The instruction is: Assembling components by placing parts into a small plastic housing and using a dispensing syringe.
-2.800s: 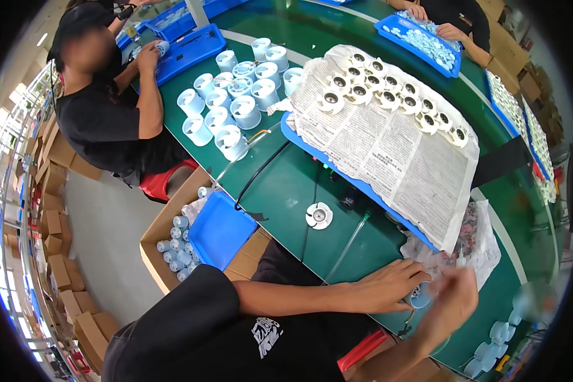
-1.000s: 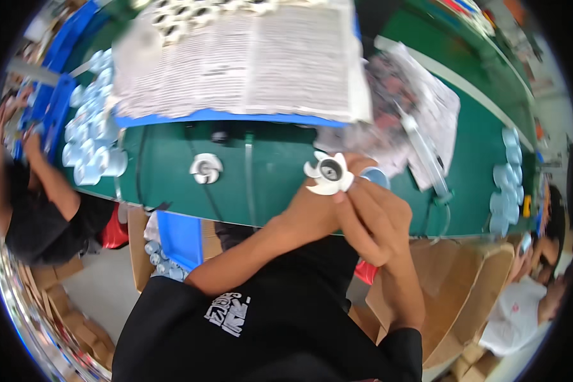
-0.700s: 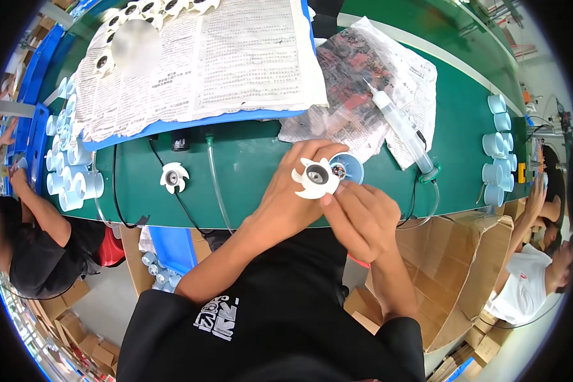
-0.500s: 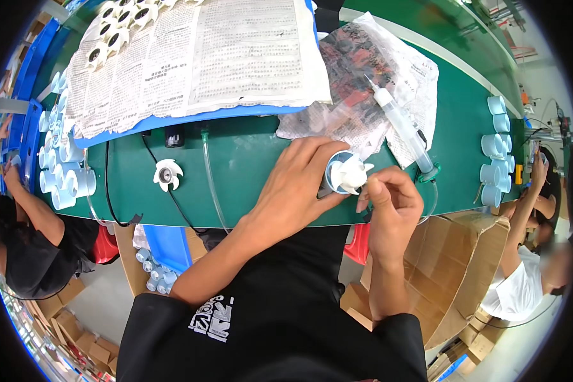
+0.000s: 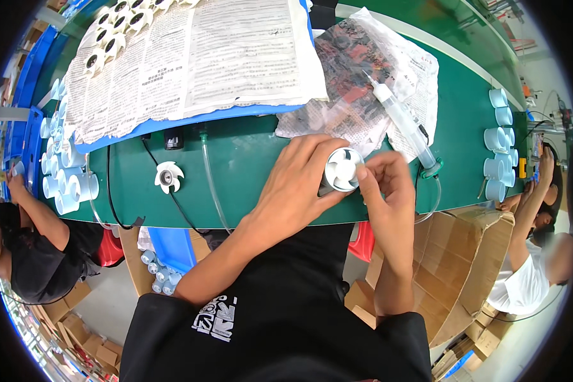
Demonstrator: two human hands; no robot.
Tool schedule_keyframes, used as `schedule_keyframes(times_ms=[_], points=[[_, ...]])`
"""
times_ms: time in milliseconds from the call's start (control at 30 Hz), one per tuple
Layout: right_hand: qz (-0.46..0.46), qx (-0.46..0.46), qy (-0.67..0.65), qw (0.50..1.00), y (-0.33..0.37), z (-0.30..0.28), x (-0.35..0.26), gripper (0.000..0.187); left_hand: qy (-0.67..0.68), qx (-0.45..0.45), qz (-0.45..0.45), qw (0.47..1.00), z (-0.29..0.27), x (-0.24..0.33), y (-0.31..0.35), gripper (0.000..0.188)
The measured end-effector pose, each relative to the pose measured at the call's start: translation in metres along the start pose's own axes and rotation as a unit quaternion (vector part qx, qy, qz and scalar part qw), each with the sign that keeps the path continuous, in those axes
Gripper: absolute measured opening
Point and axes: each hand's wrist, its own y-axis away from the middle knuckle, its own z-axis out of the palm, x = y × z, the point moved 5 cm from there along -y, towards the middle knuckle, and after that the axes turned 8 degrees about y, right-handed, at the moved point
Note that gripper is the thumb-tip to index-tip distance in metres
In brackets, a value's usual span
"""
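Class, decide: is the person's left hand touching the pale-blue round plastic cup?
Touching. The head view shows it plainly: the left hand curls around the pale-blue round plastic cup, gripping its side.

green worktable (image 5: 251, 169), grey floor (image 5: 116, 283), red stool (image 5: 362, 242)

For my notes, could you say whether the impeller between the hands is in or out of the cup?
In: the impeller sits inside the blue cup, whose rim shows around its blades.
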Motion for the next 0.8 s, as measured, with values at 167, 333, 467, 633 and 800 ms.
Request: schedule_keyframes(times_ms=[167, 333, 467, 633, 800], points=[[-0.061, 0.035, -0.019, 0.997, 0.001, -0.016, -0.004, 0.011, -0.002, -0.001, 0.004, 1.000, 0.000, 0.002, 0.001, 0.057], [-0.159, -0.072, 0.175, 0.969, -0.001, 0.003, -0.027, 0.010, -0.005, -0.001, 0.011, 1.000, 0.003, 0.001, 0.004, 0.056], [-0.260, 0.115, 0.200, 0.938, 0.012, -0.018, -0.035, 0.034, -0.001, 0.000, 0.007, 1.000, 0.005, -0.001, 0.001, 0.061], [-0.203, 0.115, 0.136, 0.963, 0.004, -0.016, -0.026, 0.045, -0.007, 0.000, 0.006, 1.000, 0.003, -0.002, -0.004, 0.064], [-0.115, 0.168, 0.107, 0.973, -0.008, -0.015, 0.044, 0.045, 0.007, 0.045, 0.052, 0.998, -0.006, -0.006, 0.008, 0.043]])
